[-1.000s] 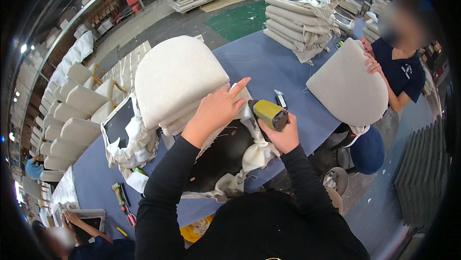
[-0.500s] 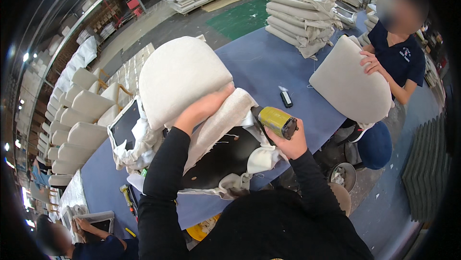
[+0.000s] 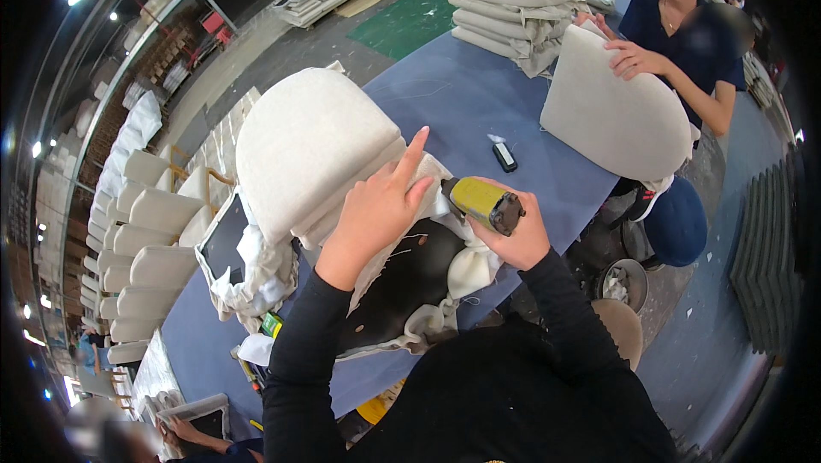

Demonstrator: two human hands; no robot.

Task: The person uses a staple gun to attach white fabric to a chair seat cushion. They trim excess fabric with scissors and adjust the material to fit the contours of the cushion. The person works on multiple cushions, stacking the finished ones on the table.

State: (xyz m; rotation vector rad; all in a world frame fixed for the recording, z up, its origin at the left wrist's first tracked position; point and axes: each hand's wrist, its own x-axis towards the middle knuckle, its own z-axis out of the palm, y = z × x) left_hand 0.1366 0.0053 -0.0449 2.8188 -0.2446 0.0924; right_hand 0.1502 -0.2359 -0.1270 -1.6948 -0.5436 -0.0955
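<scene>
My right hand point(image 3: 526, 239) grips a yellow-and-black staple gun point(image 3: 479, 200), its nose against the edge of a chair panel. This panel lies with its black underside point(image 3: 409, 279) up, ringed by loose cream fabric point(image 3: 472, 268). My left hand point(image 3: 376, 211) is over the panel's far-left side, index finger stretched out and thumb apart, holding nothing. Beneath it runs a folded fabric flap, partly hidden by the hand. Just beyond, a rounded cream upholstered chair back point(image 3: 316, 147) stands tilted on the attached fabric.
Another black-backed panel with bunched fabric point(image 3: 248, 271) lies left on the blue table point(image 3: 428, 82). A small black object point(image 3: 504, 156) sits beyond the gun. Across the table, a person holds a cream chair back point(image 3: 611, 112). Stacked covered panels point(image 3: 505, 14) stand at the far edge.
My left hand has lifted from pressing the fabric fold, its index finger now extended. The staple gun stays at the panel edge. The person opposite has shifted their grip on the chair back.
</scene>
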